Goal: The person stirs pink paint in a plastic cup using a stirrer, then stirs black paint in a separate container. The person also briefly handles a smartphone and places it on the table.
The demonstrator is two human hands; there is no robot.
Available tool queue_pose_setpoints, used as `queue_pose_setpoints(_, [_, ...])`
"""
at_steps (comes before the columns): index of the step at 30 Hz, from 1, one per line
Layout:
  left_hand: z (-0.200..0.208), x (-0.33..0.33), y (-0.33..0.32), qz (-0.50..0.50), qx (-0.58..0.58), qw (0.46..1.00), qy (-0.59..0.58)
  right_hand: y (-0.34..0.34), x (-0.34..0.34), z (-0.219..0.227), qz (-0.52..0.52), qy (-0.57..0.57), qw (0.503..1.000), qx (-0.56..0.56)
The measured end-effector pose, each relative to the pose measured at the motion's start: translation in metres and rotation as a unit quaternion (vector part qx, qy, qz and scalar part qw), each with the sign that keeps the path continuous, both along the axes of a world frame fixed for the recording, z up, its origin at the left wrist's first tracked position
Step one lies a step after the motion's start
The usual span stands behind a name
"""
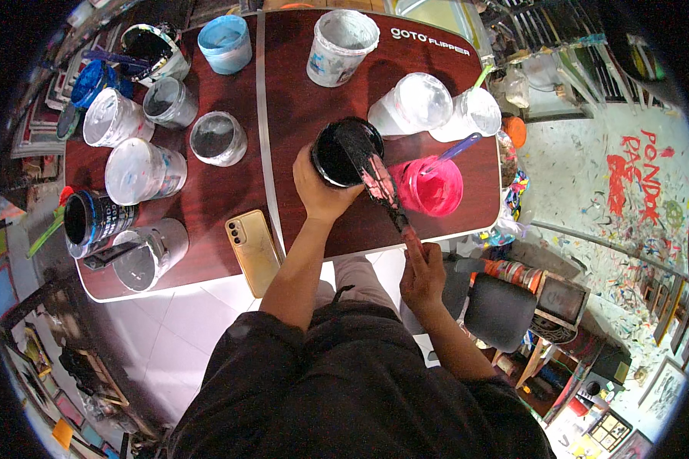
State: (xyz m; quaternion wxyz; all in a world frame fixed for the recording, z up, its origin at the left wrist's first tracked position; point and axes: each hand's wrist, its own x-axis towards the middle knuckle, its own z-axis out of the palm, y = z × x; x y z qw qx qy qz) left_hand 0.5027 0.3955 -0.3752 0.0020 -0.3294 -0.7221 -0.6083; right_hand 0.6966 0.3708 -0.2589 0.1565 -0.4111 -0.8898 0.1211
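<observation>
While your left hand cups the black tub on the dark red table, just right of its pale seam, your right hand holds a long spatula, blade over the tub's mouth. Looks mid-job, by my judgement: blade already coated black toward its tip, pink patches nearer you, dark paint in the tub. Left to do, it seems: lift the blade clear and let go of the tub; neither done yet. Evenness of the paint, cannot tell. Spatula lies slantwise, long axis running from your right hand up and leftward, tip pointing away from you, handle toward you. Tip in the paint or only above it: cannot tell. Left thumb on the near wall, fingers bent round the left side, partly hidden. Right fingers curled together, gripping the handle. Pink tub just right of the blade, purple-handled tool in it.
</observation>
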Motion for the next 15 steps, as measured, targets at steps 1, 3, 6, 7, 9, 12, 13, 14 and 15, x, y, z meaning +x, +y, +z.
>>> queue_pose_setpoints(1, [0.000, 0.000, 0.000, 0.006, -0.002, 1.000, 0.010, -0.002, 0.001, 0.004, -0.002, -0.031, 0.999, -0.028])
queue_pose_setpoints(3, [-0.005, -0.001, 0.001, -0.003, -0.011, 1.000, -0.003, -0.006, 0.004, 0.013, -0.004, -0.096, 0.992, -0.083])
queue_pose_setpoints(6, [-0.009, -0.003, 0.002, -0.001, -0.016, 1.000, -0.006, -0.009, 0.003, 0.027, -0.015, -0.141, 0.983, -0.114])
queue_pose_setpoints(7, [-0.009, -0.002, 0.002, 0.001, -0.016, 1.000, -0.004, -0.010, 0.005, 0.028, -0.011, -0.125, 0.986, -0.107])
queue_pose_setpoints(9, [-0.005, -0.002, 0.001, -0.004, -0.004, 1.000, -0.007, -0.012, 0.012, 0.029, -0.003, -0.090, 0.991, -0.094])
queue_pose_setpoints(12, [-0.004, 0.000, 0.001, -0.001, -0.007, 1.000, -0.002, -0.017, 0.028, 0.032, -0.014, -0.146, 0.984, -0.105])
queue_pose_setpoints(13, [-0.006, -0.001, 0.001, 0.003, -0.012, 1.000, 0.002, -0.018, 0.032, 0.034, -0.013, -0.160, 0.981, -0.107])
queue_pose_setpoints(14, [-0.007, -0.001, 0.000, 0.000, -0.015, 1.000, 0.000, -0.018, 0.035, 0.038, -0.006, -0.168, 0.980, -0.107])
queue_pose_setpoints(15, [-0.006, -0.001, 0.000, -0.003, -0.016, 1.000, -0.002, -0.017, 0.036, 0.043, 0.001, -0.175, 0.979, -0.105])
